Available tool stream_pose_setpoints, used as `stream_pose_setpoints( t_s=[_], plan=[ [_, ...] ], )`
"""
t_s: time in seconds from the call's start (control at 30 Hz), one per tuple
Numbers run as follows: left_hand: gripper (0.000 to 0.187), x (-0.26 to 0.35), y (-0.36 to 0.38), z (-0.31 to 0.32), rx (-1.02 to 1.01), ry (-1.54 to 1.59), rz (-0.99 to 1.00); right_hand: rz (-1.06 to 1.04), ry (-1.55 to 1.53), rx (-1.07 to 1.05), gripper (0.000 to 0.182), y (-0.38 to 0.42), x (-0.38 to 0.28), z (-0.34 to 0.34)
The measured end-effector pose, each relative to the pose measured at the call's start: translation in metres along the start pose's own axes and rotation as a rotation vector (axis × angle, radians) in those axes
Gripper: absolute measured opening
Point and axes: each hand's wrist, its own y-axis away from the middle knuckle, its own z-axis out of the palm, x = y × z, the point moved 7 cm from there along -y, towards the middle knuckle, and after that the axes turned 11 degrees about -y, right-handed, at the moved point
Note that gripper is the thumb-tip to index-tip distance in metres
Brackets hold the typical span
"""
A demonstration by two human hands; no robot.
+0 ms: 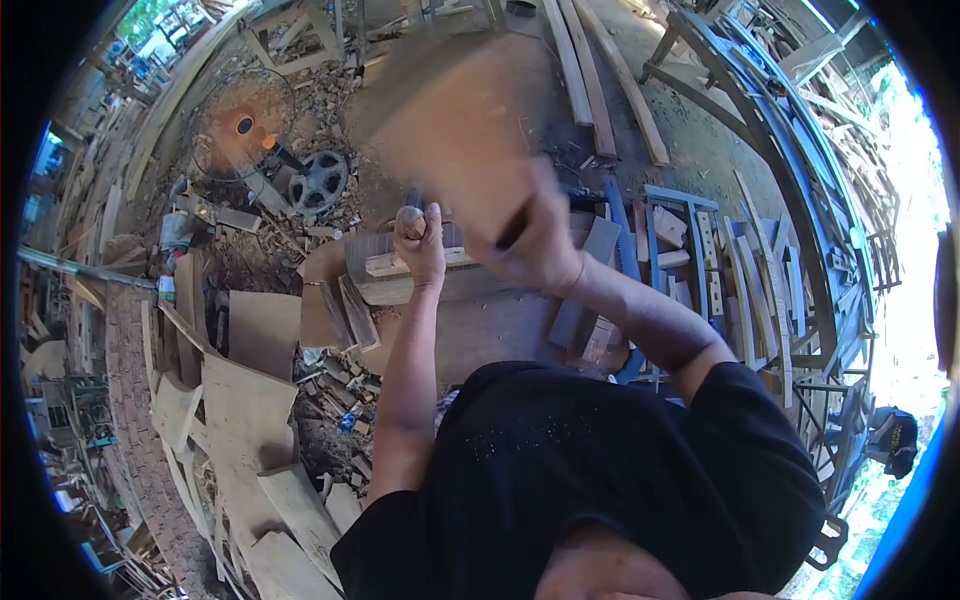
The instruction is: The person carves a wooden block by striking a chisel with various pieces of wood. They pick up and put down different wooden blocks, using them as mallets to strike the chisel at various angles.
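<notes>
Striking seems in hand: a blurred brown block [455, 115], upper centre, is held by the curled right hand [545, 240]; a wooden handle [409, 215], left of centre, is clasped by the left hand [425, 255]. Steady aim seems called for.

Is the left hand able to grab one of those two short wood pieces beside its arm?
Probably not right away: the left hand is wrapped around a round-ended handle. The short wood pieces look close, with nothing covering them, so setting the handle down first would likely help.
</notes>
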Motion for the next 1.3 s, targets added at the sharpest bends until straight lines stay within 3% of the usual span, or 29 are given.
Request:
stream_pose_setpoints(
  t_s=[0.07,0.1,0.17,0.2,0.23,0.3,0.33,0.43,0.47,0.6,0.67,0.77,0.8,0.83,0.9,0.93,1.0,1.13,1.3],
  plan=[
    [0.028,-0.006,-0.002,0.002,0.040,-0.043,0.376,0.409,0.471,-0.663,0.044,0.052,0.090,0.023],
    [0.028,-0.005,-0.002,-0.003,0.025,-0.050,0.385,0.413,0.462,-0.647,0.044,0.049,0.083,0.025],
    [0.028,-0.027,-0.006,0.009,-0.116,0.198,0.010,0.343,0.457,-0.498,0.047,0.008,0.050,0.013],
    [0.026,-0.006,-0.001,0.000,-0.089,0.030,0.007,0.320,0.244,-0.392,0.046,-0.010,0.021,0.010],
    [0.026,-0.005,0.001,0.003,-0.094,0.026,0.000,0.329,0.244,-0.391,0.046,-0.019,0.005,0.011],
    [0.029,0.000,0.000,0.001,0.015,-0.090,0.053,0.015,0.023,-0.008,0.048,-0.037,-0.040,-0.010],
    [0.026,-0.001,-0.005,0.003,-0.084,-0.062,0.078,-0.085,-0.017,0.089,0.052,-0.027,-0.035,-0.013],
    [0.019,0.029,0.002,0.001,0.066,0.067,0.214,0.338,0.280,-0.435,0.057,0.047,0.081,0.011],
    [0.013,-0.019,-0.005,0.000,0.082,-0.032,0.205,0.508,0.392,-0.588,0.056,0.071,0.111,0.016],
    [0.013,0.000,-0.003,0.002,-0.082,-0.035,0.071,0.409,0.390,-0.530,0.056,0.019,0.036,0.013],
    [0.017,0.006,-0.004,0.007,-0.022,-0.032,0.109,0.214,-0.076,-0.116,0.047,-0.012,-0.009,0.000],
    [0.025,-0.004,-0.003,0.013,-0.059,0.019,0.057,0.248,0.050,-0.096,0.052,0.027,0.036,-0.002],
    [0.025,-0.011,-0.004,0.014,-0.052,0.025,0.064,0.380,0.267,-0.377,0.048,0.049,0.073,0.008],
    [0.027,-0.027,-0.005,0.014,-0.053,0.084,0.004,0.370,0.268,-0.378,0.048,0.063,0.090,0.004],
    [0.030,-0.029,-0.018,0.010,-0.046,0.145,-0.041,0.620,0.441,-0.449,0.048,0.080,0.120,-0.003],
    [0.030,-0.026,-0.019,0.006,-0.073,0.152,-0.066,0.614,0.438,-0.464,0.048,0.079,0.120,-0.009],
    [0.027,-0.027,-0.015,-0.001,-0.127,0.239,-0.122,0.899,-0.101,-0.219,0.054,0.096,0.121,-0.023],
    [0.028,-0.028,-0.019,-0.003,-0.044,0.240,-0.207,1.055,-0.098,-0.111,0.063,0.139,0.139,-0.048],
    [0.029,-0.012,-0.028,0.001,0.040,0.199,-0.043,1.103,-0.112,-0.118,0.071,0.178,0.134,-0.062]
  ],
)
